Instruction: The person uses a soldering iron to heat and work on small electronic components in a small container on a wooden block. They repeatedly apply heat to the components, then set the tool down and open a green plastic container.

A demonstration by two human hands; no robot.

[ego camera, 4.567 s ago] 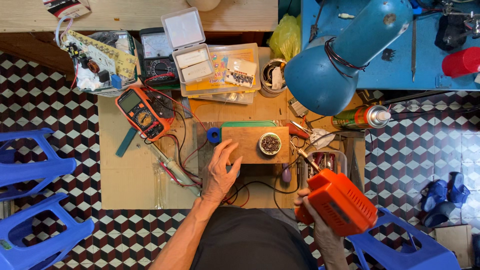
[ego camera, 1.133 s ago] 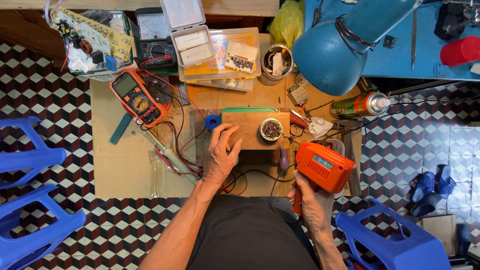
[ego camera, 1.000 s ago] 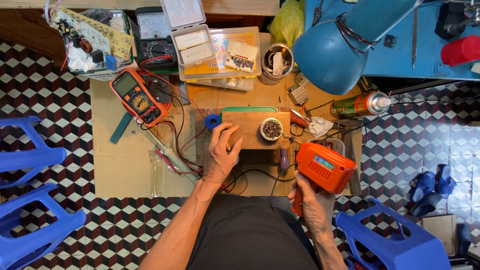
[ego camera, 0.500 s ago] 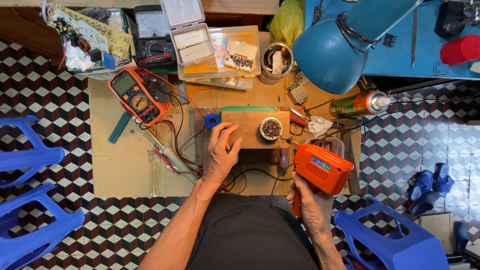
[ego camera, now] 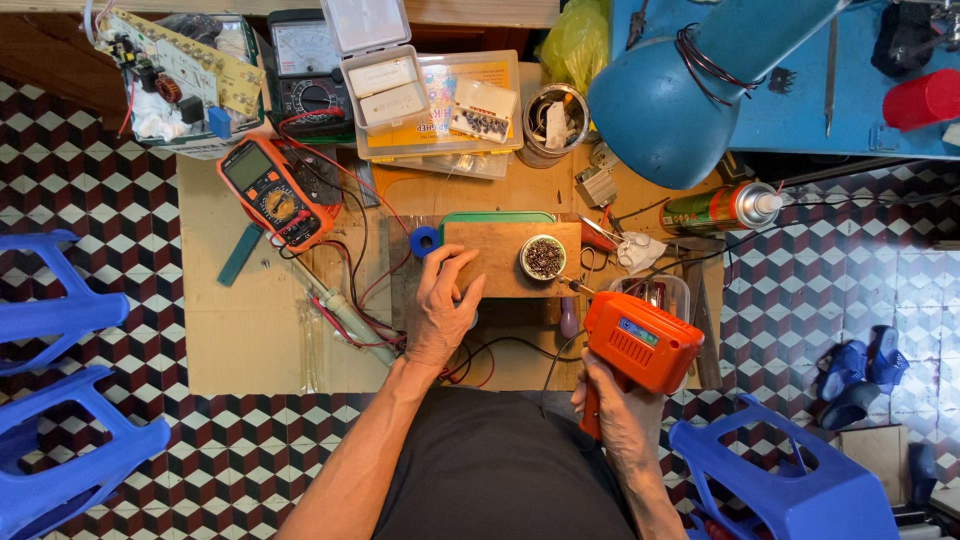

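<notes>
head view, left to right. an orange multimeter [ego camera: 272, 193] lies at the left of the bench, its red and black leads trailing toward the centre. a pen-shaped tool [ego camera: 345, 312] lies diagonally beside the leads, just left of the left hand.

the left hand [ego camera: 443, 305] rests palm down on the near left corner of the wooden block [ego camera: 500, 255], fingers spread and flat; it grips nothing that the view shows. a small blue reel [ego camera: 426, 240] sits just beyond the fingertips, touching or nearly touching the block's left end.

the block's long axis runs left to right across the bench. a small round tin [ego camera: 543, 257] stands on its right half.

the right hand [ego camera: 618, 420] is closed around the grip of the orange soldering gun [ego camera: 640, 342]. the gun's body lies just right of and nearer than the block, nose aimed up and left toward the tin. the tip is too small to resolve; contact with the block cannot be told.

the right hand is the nearer one to the tin; the left hand pins the opposite end.
</notes>
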